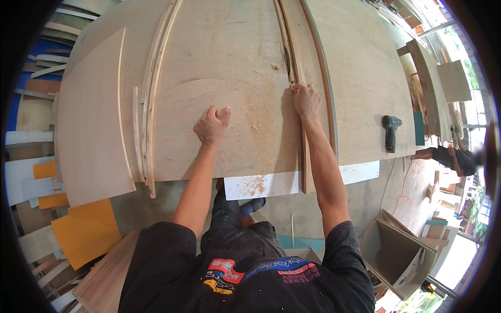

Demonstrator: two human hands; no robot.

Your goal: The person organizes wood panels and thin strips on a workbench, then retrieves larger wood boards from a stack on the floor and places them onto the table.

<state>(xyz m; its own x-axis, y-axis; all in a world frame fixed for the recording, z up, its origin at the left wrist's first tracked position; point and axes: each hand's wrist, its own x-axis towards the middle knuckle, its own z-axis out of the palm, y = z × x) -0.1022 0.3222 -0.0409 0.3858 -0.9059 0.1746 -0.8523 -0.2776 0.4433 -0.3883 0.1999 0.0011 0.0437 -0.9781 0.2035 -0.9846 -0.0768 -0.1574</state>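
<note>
My left hand [212,125] is curled into a fist over the plywood sheet [209,68]; whatever is inside the fingers, if anything, is hidden. My right hand [308,100] pinches the near end of a thin wooden strip [284,36], which runs away from me along a longer board [308,172]. Beneath that hand the board continues toward the table's near edge. Sawdust [255,125] is scattered on the sheet between my hands, with a small curl of shavings [275,67] farther off.
A cordless drill [390,133] lies at the right. Long wooden strips [152,104] and a curved panel [96,125] lie at the left. A dusty white sheet [261,185] juts from the near edge. An open wooden box [396,250] stands lower right; another person [451,158] is beyond.
</note>
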